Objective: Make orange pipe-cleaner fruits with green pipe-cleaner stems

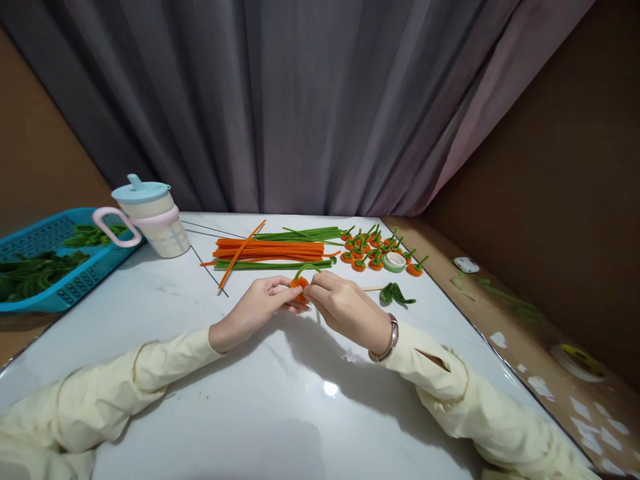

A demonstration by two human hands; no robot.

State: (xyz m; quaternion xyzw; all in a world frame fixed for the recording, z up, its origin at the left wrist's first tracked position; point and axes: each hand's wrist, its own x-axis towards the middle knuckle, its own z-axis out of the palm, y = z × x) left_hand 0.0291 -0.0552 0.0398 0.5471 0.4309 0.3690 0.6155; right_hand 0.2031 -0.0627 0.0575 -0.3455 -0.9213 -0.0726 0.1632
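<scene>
Both hands' fingers (287, 293) pinching orange coil (300, 283)

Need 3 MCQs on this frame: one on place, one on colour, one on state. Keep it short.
1. Where does the blue basket sit?
A. at the table's left edge
B. at the table's right edge
C. in the middle of the table

2. What colour is the coil that both hands hold?
A. blue
B. orange
C. white

3. How does the spouted cup stand?
A. tipped on its side
B. upside down
C. upright with its lid on

Answers:
1 A: the basket lies at the far left, with green pipe cleaners in it.
2 B: the left hand and right hand pinch an orange coil with a green stem.
3 C: the cup stands upright, its blue lid on top.
</scene>
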